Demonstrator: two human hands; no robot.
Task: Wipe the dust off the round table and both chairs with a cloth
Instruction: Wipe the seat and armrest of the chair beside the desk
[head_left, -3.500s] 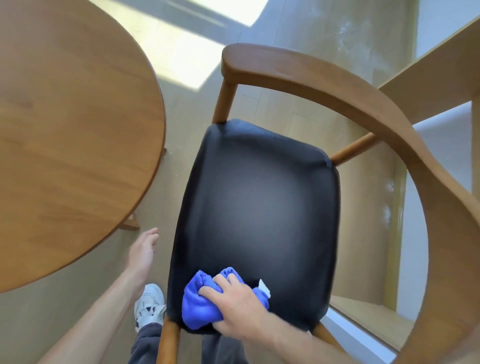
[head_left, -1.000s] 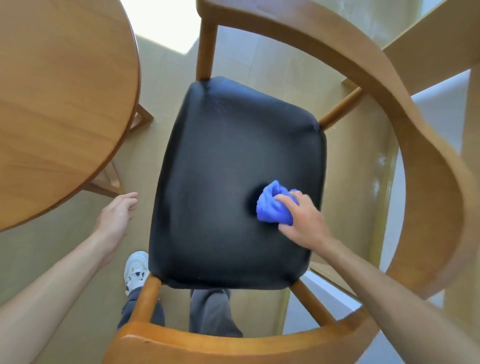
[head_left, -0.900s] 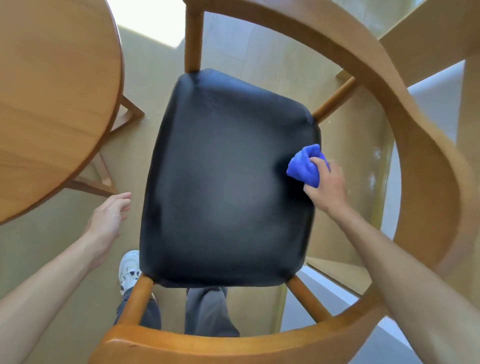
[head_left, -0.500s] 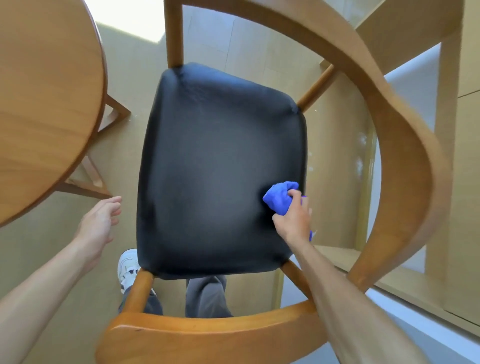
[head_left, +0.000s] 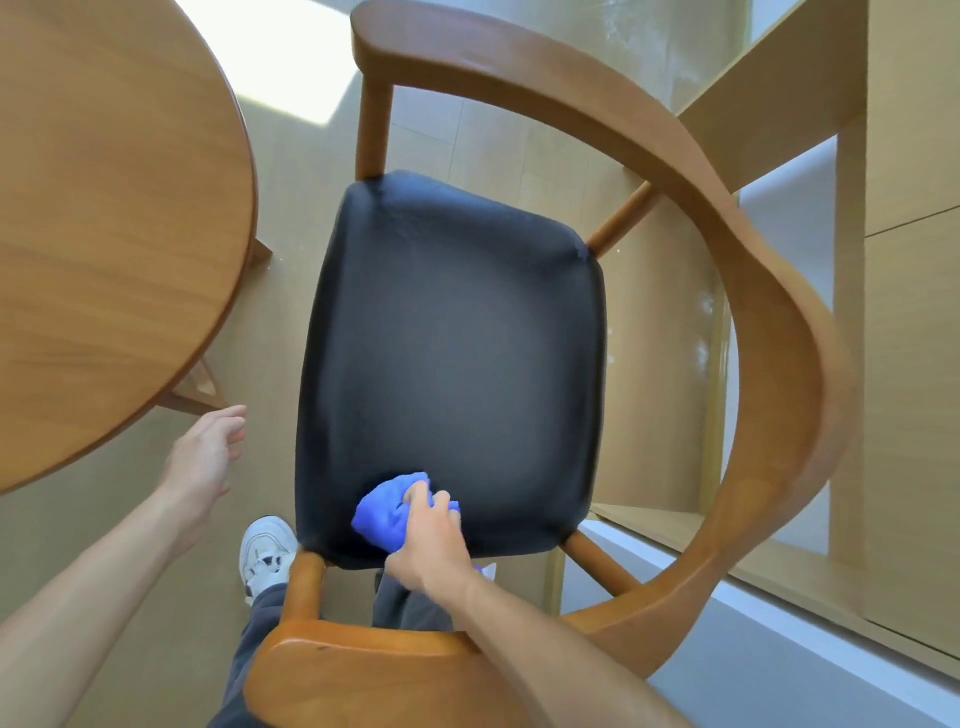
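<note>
R hand (head_left: 428, 540) grips bunched blue cloth (head_left: 387, 512) on black seat (head_left: 452, 353), near front edge. L hand (head_left: 205, 457) hangs relaxed, empty. Risk: cloth slips off edge, leaving corners dusty.

Pale wood floor (head_left: 467, 135), round wooden worktop (head_left: 104, 218) beside wooden chair (head_left: 753, 322), blue cloth (head_left: 387, 512) on its black seat (head_left: 452, 338)

The right hand (head_left: 434, 545) sits low in the centre of the frame, knuckles up, fingers curled round a bunched blue cloth (head_left: 387, 512); its bare forearm runs off toward the lower right. The left hand (head_left: 205, 457) hangs at centre left, fingers loosely relaxed, holding nothing, forearm reaching in from the lower-left corner.
</note>
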